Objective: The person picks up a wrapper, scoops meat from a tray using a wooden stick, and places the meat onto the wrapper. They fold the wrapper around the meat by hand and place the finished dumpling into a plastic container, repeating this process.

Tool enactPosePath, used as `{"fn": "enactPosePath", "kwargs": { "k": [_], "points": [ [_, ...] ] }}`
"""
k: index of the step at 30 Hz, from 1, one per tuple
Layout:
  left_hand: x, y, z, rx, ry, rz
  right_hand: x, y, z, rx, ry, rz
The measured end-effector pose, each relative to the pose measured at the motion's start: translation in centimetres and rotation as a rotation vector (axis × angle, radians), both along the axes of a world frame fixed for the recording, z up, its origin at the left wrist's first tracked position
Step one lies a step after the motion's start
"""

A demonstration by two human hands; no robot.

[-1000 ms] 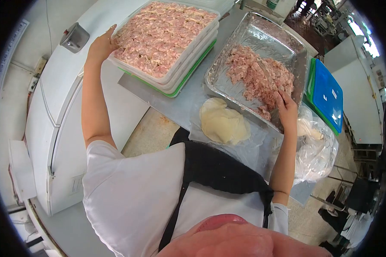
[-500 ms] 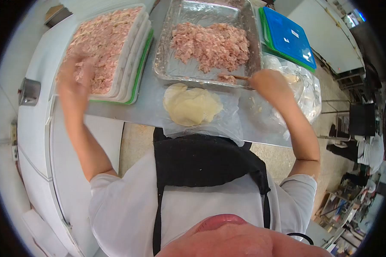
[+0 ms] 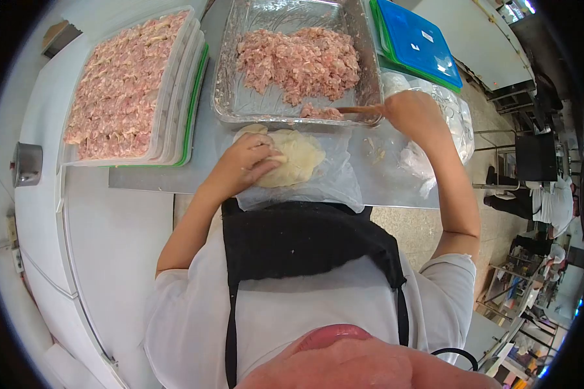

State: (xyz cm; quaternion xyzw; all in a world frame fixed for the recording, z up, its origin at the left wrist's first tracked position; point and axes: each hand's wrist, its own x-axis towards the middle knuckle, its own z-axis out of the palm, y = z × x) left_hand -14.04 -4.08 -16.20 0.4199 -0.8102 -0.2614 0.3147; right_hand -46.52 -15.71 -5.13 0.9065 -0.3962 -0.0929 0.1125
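Round yellowish wrappers point(image 3: 298, 159) lie in a pile on a clear plastic sheet point(image 3: 340, 185) at the table's front edge. My left hand point(image 3: 245, 162) is closed at the left side of the pile, fingers pinched at a wrapper's edge. My right hand point(image 3: 414, 115) is wrapped round the handle of a thin wooden tool point(image 3: 360, 109), at the near right corner of a metal tray point(image 3: 295, 120). A small lump of minced meat point(image 3: 320, 112) sits at the tool's tip. The larger mass of minced meat point(image 3: 298, 61) lies in the tray.
Stacked plastic containers point(image 3: 189, 104), the top one filled with rows of meat portions point(image 3: 123, 91), stand at the left. A metal cup point(image 3: 28, 164) is further left. Blue and green lids point(image 3: 422, 40) and a plastic bag point(image 3: 457, 123) lie at the right. A co-worker point(image 3: 532, 204) is far right.
My left hand has moved from the filled container to the wrappers and closed there. My right hand has pulled the tool from the meat mass to the tray's near edge. The view has shifted.
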Motion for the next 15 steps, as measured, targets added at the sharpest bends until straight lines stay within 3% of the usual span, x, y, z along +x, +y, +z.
{"fn": "enactPosePath", "kwargs": {
  "k": [2,8,10,11,13,15],
  "points": [
    [1.2,0.2,-0.3,0.001,0.075,0.049,0.6,0.3,-0.2,-0.022,0.126,-0.045],
    [2.8,0.6,0.4,0.024,0.329,0.312,6.9,3.7,-0.7,-0.023,-0.083,0.081],
    [3.3,0.6,-0.1,0.155,0.576,0.365,8.3,3.6,-0.8,-0.003,-0.095,0.094],
    [3.4,0.6,-0.3,0.157,0.577,0.369,9.0,3.5,-1.0,0.020,-0.106,0.106],
    [3.7,0.7,-0.7,0.358,0.943,0.455,10.1,3.4,-1.6,0.021,-0.135,0.142],
    [4.8,1.0,-1.2,0.435,1.044,0.390,11.3,3.3,-1.9,0.020,-0.165,0.180]
  ]
}}
